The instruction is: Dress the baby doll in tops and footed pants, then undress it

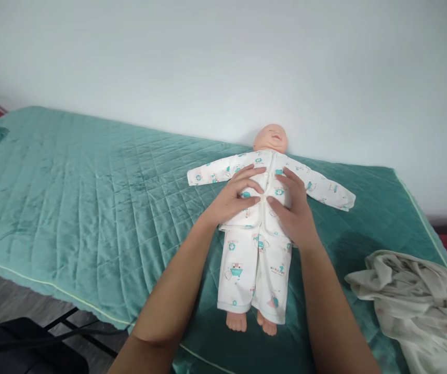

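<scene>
A baby doll (272,137) lies on its back, dressed in a white printed baby shirt (218,170) and matching pants (236,275). Its sleeves stretch out to both sides, and the bare feet stick out below the pant legs. My left hand (236,196) rests on the shirt's front, with thumb and index fingertips close together at the front edge near the middle. On the opposite front panel lies my right hand (296,210), its fingers spread and its thumb apart from them, by the front opening. Any fastener under the fingertips is too small to make out.
A green quilted cover (91,208) spreads under the doll, against a white wall (169,67). At the right lies a crumpled pale cloth (422,306). A black item (28,345) stands on the floor at lower left, beside dark metal legs. Red objects show at both sides.
</scene>
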A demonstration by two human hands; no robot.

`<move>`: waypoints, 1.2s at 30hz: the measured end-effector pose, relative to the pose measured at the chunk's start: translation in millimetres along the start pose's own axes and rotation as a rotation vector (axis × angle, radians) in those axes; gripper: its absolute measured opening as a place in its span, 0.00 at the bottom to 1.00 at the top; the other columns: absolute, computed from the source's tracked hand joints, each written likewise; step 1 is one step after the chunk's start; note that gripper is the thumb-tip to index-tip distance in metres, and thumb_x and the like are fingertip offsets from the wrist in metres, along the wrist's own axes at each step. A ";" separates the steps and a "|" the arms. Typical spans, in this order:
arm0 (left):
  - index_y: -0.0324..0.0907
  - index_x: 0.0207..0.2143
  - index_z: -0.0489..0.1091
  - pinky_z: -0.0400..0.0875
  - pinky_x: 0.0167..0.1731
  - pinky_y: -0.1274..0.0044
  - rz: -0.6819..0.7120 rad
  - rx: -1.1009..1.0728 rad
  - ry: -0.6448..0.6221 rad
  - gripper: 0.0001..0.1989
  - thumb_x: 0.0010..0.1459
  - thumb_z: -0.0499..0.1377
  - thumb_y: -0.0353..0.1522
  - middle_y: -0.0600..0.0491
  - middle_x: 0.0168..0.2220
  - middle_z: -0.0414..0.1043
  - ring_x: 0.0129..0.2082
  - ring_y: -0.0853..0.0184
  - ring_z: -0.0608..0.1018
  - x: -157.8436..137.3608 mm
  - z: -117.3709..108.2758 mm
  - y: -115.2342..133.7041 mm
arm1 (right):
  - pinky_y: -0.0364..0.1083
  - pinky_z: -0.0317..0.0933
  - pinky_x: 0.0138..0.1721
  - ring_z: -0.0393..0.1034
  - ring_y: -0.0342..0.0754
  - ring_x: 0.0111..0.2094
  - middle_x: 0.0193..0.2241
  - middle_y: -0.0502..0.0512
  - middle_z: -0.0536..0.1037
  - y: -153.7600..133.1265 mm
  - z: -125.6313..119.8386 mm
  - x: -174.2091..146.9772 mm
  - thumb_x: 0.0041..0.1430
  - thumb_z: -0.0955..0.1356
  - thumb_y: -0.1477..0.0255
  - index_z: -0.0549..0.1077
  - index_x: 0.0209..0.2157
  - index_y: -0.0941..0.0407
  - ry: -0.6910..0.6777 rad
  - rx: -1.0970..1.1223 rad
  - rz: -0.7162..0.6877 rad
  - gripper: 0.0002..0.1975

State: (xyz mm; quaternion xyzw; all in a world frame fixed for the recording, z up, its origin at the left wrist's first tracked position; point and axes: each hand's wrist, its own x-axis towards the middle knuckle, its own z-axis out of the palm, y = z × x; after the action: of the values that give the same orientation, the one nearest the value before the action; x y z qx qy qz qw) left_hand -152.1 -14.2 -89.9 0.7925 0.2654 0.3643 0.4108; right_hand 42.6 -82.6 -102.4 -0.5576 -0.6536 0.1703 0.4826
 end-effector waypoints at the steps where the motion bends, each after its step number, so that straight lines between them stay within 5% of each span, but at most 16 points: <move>1: 0.46 0.40 0.74 0.50 0.71 0.58 0.006 0.007 0.008 0.04 0.62 0.61 0.33 0.53 0.69 0.60 0.73 0.59 0.52 -0.3 0.4 -0.1 | 0.63 0.48 0.70 0.52 0.54 0.70 0.68 0.55 0.59 -0.2 -0.2 0.1 0.62 0.70 0.64 0.66 0.59 0.46 -0.001 -0.012 0.008 0.24; 10: 0.46 0.39 0.74 0.48 0.71 0.56 0.016 0.082 -0.037 0.05 0.59 0.64 0.32 0.53 0.70 0.57 0.74 0.57 0.50 -1.0 1.0 0.4 | 0.63 0.50 0.69 0.52 0.55 0.69 0.67 0.57 0.59 -2.3 0.9 0.1 0.62 0.70 0.61 0.66 0.59 0.47 0.001 -0.052 0.002 0.24; 15: 0.44 0.33 0.74 0.49 0.70 0.57 0.003 0.020 0.003 0.03 0.59 0.64 0.33 0.52 0.69 0.60 0.73 0.57 0.52 0.9 0.7 1.1 | 0.65 0.50 0.68 0.51 0.59 0.70 0.68 0.58 0.58 -14.8 3.6 -0.7 0.55 0.75 0.58 0.63 0.60 0.47 0.003 -0.076 0.081 0.34; 19: 0.43 0.33 0.74 0.50 0.69 0.59 -0.034 -0.161 0.029 0.05 0.59 0.65 0.35 0.50 0.67 0.64 0.72 0.57 0.56 -0.1 -2.2 -0.1 | 0.64 0.58 0.64 0.56 0.59 0.67 0.66 0.60 0.62 -25.8 7.9 -1.8 0.56 0.74 0.60 0.68 0.52 0.50 0.073 -0.067 0.126 0.25; 24: 0.43 0.33 0.71 0.68 0.53 0.71 -0.173 -0.592 0.325 0.06 0.58 0.65 0.34 0.50 0.52 0.77 0.53 0.63 0.76 1.2 0.6 -6.2 | 0.64 0.55 0.65 0.56 0.60 0.67 0.64 0.63 0.65 -29.4 13.6 -2.8 0.58 0.72 0.67 0.69 0.47 0.53 0.099 -0.247 0.035 0.16; 28: 0.42 0.32 0.71 0.65 0.31 0.80 -0.332 -0.730 0.635 0.08 0.52 0.68 0.32 0.58 0.28 0.69 0.28 0.73 0.70 7.0 4.5 -15.1 | 0.64 0.56 0.65 0.57 0.61 0.67 0.61 0.64 0.69 -29.2 17.3 -2.5 0.61 0.70 0.67 0.69 0.47 0.54 0.125 -0.334 -0.061 0.14; 36: 0.42 0.35 0.68 0.61 0.27 0.82 -0.433 -0.696 1.136 0.07 0.54 0.62 0.26 0.61 0.26 0.63 0.24 0.76 0.65 7.6 -1.0 -30.4 | 0.65 0.55 0.66 0.51 0.61 0.70 0.65 0.58 0.64 -27.1 15.8 -1.0 0.67 0.66 0.64 0.71 0.57 0.49 0.021 -0.459 -0.162 0.18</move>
State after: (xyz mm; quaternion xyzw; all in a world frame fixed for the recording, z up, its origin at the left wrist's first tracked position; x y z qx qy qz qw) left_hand -152.1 7.5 -112.4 0.2310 0.4587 0.6960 0.5018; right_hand 14.3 -87.2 -89.8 -0.6003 -0.7126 -0.0280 0.3620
